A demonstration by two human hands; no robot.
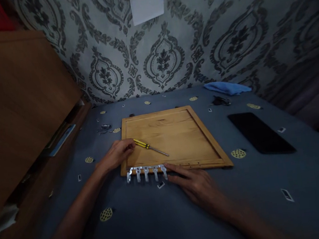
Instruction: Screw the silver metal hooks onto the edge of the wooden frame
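A framed wooden panel (167, 134) lies flat on the blue patterned cloth. My left hand (120, 153) is closed over the panel's left side, its fingers on the handle end of a yellow-and-black screwdriver (142, 143). The screwdriver's shaft points right, across the panel. Along the near edge of the frame lies a metal hook rail (146, 170) with several hooks hanging toward me. At the rail's right end, my right hand (195, 183) has its fingertips around the last hook. Small dark holes show in the frame's edge to the right of the rail.
A black flat slab-like object (260, 132) lies right of the panel. Behind it are a dark small tangled item (220, 101) and a blue cloth (227, 87). Small metallic pieces (105, 127) lie at the left. A wooden cabinet (17, 102) borders the left side; a patterned wall stands behind.
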